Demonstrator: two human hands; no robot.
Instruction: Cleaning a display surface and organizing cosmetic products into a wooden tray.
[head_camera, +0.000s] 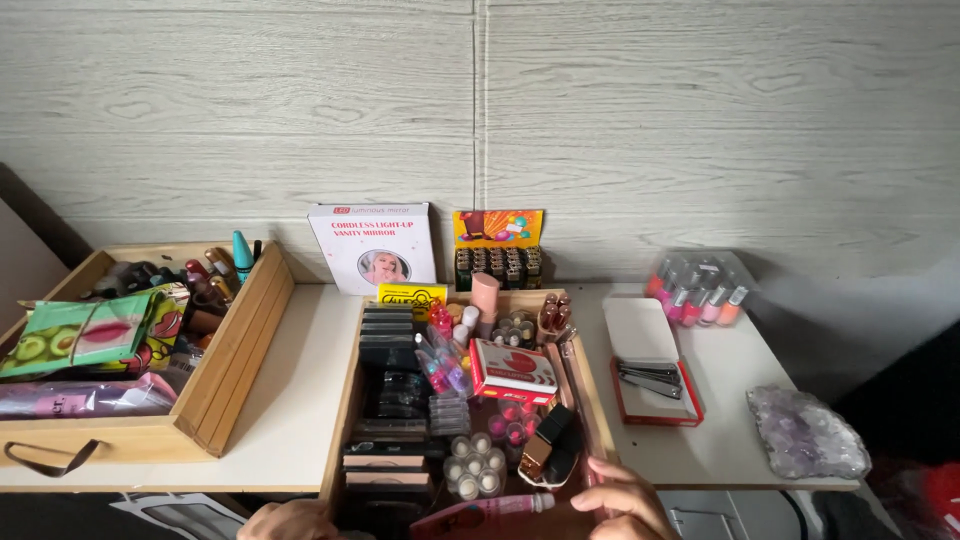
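At the near edge, the right hand (625, 500) rests with fingers curled on the right rim of a wooden tray (596, 405), just beside a pink tube (485, 514) lying at the tray's front; the left hand (290, 520) shows only its knuckles at the tray's left corner, so I cannot tell its grip. The tray, on a white surface (300, 400), is packed with small cosmetics, a red box (513, 370) in its middle. Farther back, a white mirror box (372, 246) leans on the wall.

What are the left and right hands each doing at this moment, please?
Left hand: mostly cut off, state cannot be told.
Right hand: fingers curled on the wooden tray edge.
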